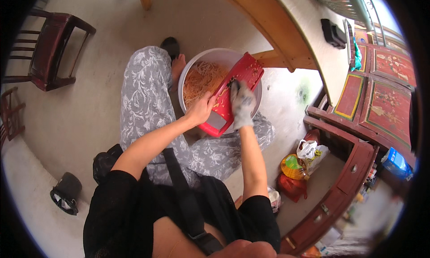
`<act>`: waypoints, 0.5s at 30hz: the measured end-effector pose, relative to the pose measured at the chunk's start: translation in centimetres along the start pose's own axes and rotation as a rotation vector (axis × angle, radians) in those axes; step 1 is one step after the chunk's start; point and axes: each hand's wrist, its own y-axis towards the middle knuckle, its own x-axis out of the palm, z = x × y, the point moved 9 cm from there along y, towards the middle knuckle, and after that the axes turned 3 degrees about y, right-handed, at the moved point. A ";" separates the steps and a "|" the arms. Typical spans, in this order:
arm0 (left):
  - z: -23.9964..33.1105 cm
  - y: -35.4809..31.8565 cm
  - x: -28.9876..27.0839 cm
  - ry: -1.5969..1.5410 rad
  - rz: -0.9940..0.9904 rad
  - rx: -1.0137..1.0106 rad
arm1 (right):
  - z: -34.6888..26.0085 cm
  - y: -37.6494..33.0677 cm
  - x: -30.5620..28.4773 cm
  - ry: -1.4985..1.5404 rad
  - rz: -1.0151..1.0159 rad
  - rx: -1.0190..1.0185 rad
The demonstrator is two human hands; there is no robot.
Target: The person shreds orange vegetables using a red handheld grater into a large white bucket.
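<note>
A red grater [251, 70] with a handle loop at its near end lies slanted across a pale round tub [182, 85]. Thin orange shreds [202, 81] fill much of the tub, and bits of them cling to the grater. My left hand [201, 109] is closed on the grater's left edge, near the handle. My right hand [243, 103], in a grey work glove with dark fingertips, presses down on the grater's face with fingers bent. Whatever lies beneath the glove is hidden, and the glove is slightly blurred.
The tub stands between my legs, beside a wooden table leg [268, 59]. A dark wooden chair [51, 52] is at far left, a black bin [67, 193] at lower left. To the right are an oil bottle [293, 167], a red bag [292, 187] and a red cabinet [349, 168].
</note>
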 end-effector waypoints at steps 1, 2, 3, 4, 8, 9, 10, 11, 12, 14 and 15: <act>-0.2 -0.1 0.0 0.001 -0.006 -0.012 | -1.6 -1.1 -0.5 0.071 -0.017 -0.068; -0.3 0.0 0.0 0.001 -0.012 -0.024 | -2.8 -1.9 -0.4 0.042 -0.040 -0.157; 0.0 0.1 0.1 0.030 -0.009 0.002 | -1.5 -1.0 -0.7 0.044 -0.024 -0.117; 0.3 0.0 0.2 0.012 -0.012 0.002 | -0.2 -0.3 -1.1 0.040 -0.017 -0.058; -0.9 0.6 0.6 0.040 0.000 0.004 | 0.5 0.5 -0.4 -0.014 -0.026 0.135; -1.1 0.2 0.4 0.043 -0.002 -0.007 | -0.3 -0.3 -0.7 0.058 -0.026 0.107; -0.9 0.2 0.3 0.046 -0.002 -0.013 | -1.0 -1.6 -0.6 0.096 -0.036 0.034; -0.8 0.4 0.4 0.051 -0.018 -0.032 | -0.2 -1.8 -0.6 0.087 -0.024 0.074; -0.5 0.7 0.3 0.038 -0.006 -0.021 | 1.0 -2.1 -0.8 0.073 -0.018 0.122; -0.5 0.5 0.8 0.013 -0.004 -0.008 | 3.6 0.1 -0.8 0.047 0.075 0.160; -0.5 0.5 0.9 0.013 -0.009 -0.011 | 3.9 1.2 -1.3 0.037 0.126 0.172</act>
